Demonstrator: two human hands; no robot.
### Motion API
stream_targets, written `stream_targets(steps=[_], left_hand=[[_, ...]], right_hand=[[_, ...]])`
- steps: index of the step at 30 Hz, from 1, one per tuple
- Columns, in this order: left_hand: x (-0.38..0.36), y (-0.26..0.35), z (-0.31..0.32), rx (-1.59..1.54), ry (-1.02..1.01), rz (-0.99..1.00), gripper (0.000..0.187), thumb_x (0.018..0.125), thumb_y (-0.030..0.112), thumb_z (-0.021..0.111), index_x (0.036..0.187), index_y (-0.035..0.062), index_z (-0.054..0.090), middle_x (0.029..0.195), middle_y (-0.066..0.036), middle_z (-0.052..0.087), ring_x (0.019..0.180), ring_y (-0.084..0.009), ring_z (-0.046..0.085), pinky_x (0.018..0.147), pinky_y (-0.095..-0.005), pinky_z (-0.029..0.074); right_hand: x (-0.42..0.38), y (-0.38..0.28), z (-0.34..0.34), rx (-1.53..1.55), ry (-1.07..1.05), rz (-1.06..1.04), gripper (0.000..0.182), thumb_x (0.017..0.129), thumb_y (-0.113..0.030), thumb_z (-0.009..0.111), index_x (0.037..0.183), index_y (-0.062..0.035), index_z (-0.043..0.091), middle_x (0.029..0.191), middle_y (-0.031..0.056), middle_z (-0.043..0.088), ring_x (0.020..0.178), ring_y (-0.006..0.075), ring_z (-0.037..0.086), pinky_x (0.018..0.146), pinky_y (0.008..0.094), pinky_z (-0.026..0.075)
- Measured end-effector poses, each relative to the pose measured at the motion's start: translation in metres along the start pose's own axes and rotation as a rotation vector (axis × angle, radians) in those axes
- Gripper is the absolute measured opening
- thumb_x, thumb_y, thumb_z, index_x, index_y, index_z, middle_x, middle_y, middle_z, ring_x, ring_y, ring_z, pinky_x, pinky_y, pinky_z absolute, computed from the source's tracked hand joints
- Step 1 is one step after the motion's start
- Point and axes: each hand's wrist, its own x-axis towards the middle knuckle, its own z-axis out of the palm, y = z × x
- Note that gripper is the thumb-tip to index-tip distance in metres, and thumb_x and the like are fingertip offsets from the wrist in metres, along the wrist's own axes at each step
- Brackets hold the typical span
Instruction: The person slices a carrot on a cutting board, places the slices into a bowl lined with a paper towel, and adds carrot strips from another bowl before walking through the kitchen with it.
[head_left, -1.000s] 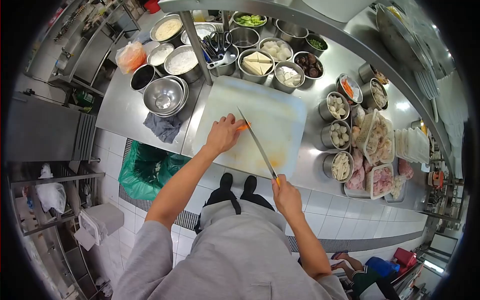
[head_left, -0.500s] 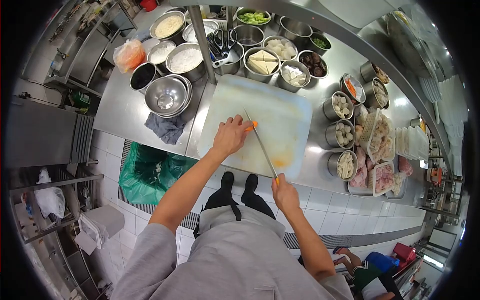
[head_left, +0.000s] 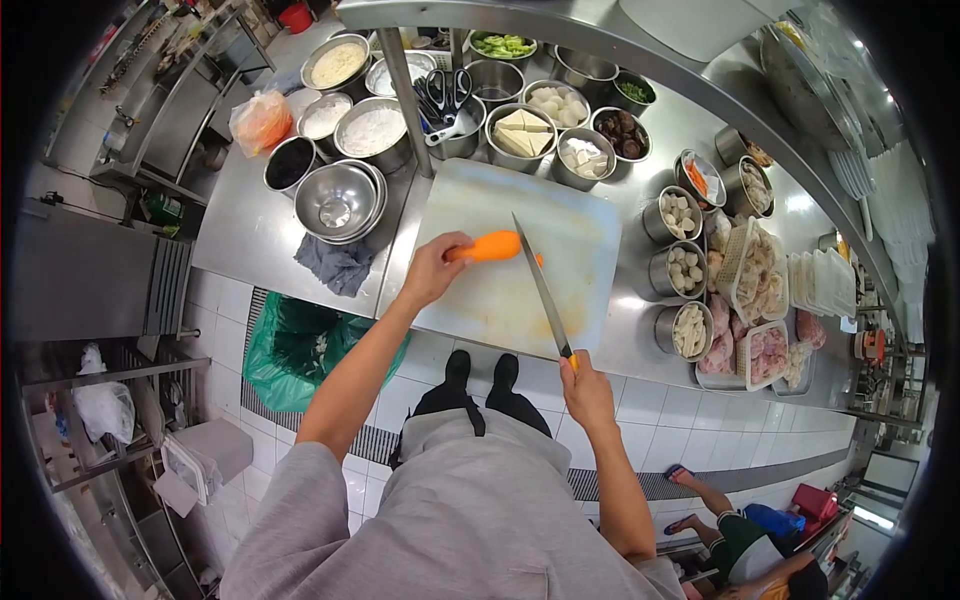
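Observation:
A peeled orange carrot lies across the white cutting board, its left end gripped in my left hand. My right hand is closed round the handle of a long knife. The blade points away from me over the board, just right of the carrot's cut end. A small orange carrot piece rests by the right side of the blade. Faint orange stains mark the board.
Behind the board stand metal pots of tofu, mushrooms and other foods. Stacked steel bowls and a grey cloth are left. Meat trays stand right. A green-lined bin is below; a person sits at lower right.
My left hand has shifted left and now holds the carrot by its far left end, exposing most of it. The knife has moved slightly right, and a small piece shows beside it.

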Motion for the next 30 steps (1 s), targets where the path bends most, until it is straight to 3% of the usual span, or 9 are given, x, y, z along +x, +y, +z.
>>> stream_targets(steps=[2,4,7,14,16,30], left_hand=[[-0.007,-0.007,0.006,-0.055,0.018,0.049,0.034,0.085,-0.002,0.073,0.118,0.0031,0.065,0.114,-0.008,0.068,0.097,-0.0204,0.064,0.082,-0.0311,0.054],[-0.015,0.015,0.005,0.190,0.015,0.169,0.032,0.086,0.000,0.072,0.117,0.0060,0.065,0.122,-0.013,0.062,0.111,-0.0274,0.062,0.095,-0.0367,0.052],[-0.010,0.045,0.020,0.432,0.083,0.301,0.029,0.088,0.008,0.071,0.117,0.0096,0.065,0.123,-0.016,0.058,0.113,-0.0346,0.057,0.096,-0.0409,0.048],[0.025,0.036,0.043,0.477,0.031,0.291,0.021,0.093,0.014,0.066,0.112,0.0097,0.063,0.115,-0.015,0.056,0.105,-0.0354,0.054,0.090,-0.0439,0.046],[0.024,0.031,0.044,0.514,0.052,0.376,0.020,0.095,0.019,0.064,0.114,0.0118,0.063,0.111,-0.012,0.054,0.098,-0.0311,0.054,0.086,-0.0434,0.044],[0.019,0.031,0.049,0.606,0.053,0.367,0.022,0.094,0.018,0.065,0.116,0.0159,0.063,0.111,-0.010,0.054,0.096,-0.0286,0.053,0.083,-0.0424,0.043]], right_hand=[[0.001,-0.005,0.003,-0.071,0.014,-0.034,0.031,0.105,-0.036,0.051,0.113,-0.0062,0.052,0.075,0.0240,0.068,0.072,0.0479,0.066,0.065,0.0576,0.050],[-0.001,-0.011,0.001,-0.087,-0.004,-0.023,0.031,0.105,-0.036,0.050,0.112,-0.0059,0.051,0.075,0.0230,0.068,0.071,0.0470,0.066,0.065,0.0571,0.051],[0.000,-0.014,-0.001,-0.098,-0.011,-0.033,0.029,0.105,-0.035,0.050,0.110,-0.0056,0.051,0.075,0.0215,0.068,0.070,0.0453,0.067,0.064,0.0556,0.052],[-0.008,-0.032,-0.016,-0.112,-0.014,-0.010,0.027,0.105,-0.031,0.053,0.112,-0.0043,0.052,0.075,0.0210,0.067,0.069,0.0439,0.067,0.063,0.0527,0.053],[-0.010,-0.037,-0.020,-0.128,-0.002,-0.020,0.027,0.105,-0.032,0.051,0.110,-0.0050,0.052,0.074,0.0197,0.067,0.065,0.0427,0.067,0.060,0.0514,0.054],[-0.010,-0.055,-0.057,-0.212,-0.178,-0.005,0.027,0.105,-0.032,0.051,0.103,-0.0047,0.050,0.069,0.0205,0.066,0.060,0.0418,0.068,0.056,0.0504,0.056]])
